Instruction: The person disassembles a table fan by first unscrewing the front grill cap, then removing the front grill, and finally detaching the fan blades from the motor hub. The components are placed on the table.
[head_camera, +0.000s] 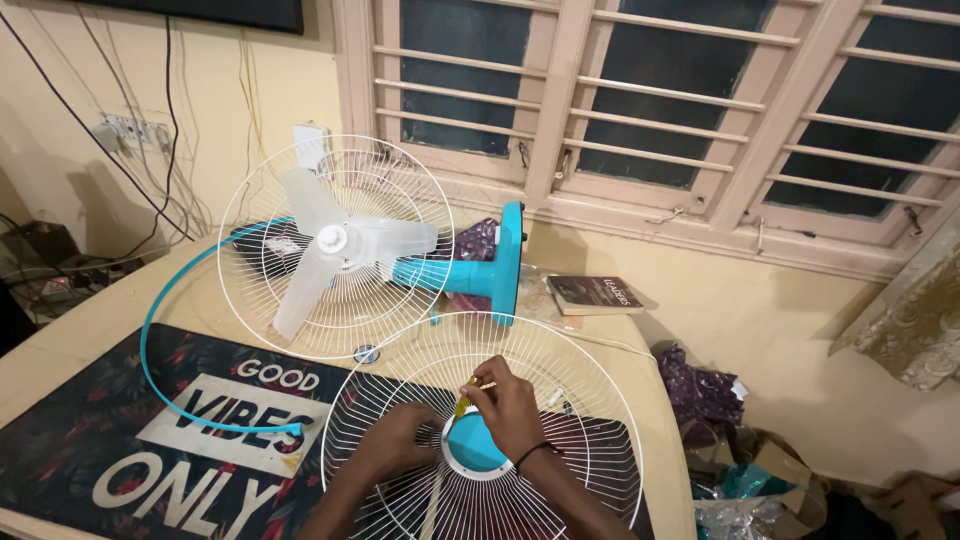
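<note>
Front fan grille flat on bench, 6 o'clock from fan body. Right hand pinches yellow-handled screwdriver at blue hub; left hand curled, gripping wires. Risk: tip slips, grille shifts under push.

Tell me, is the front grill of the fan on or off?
Off. The front grill lies flat on the table under both hands, apart from the fan, whose blades are bare in front.

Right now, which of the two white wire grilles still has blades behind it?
The far grille, standing on edge with the fan's translucent blades; the near grille under both hands lies flat.
</note>
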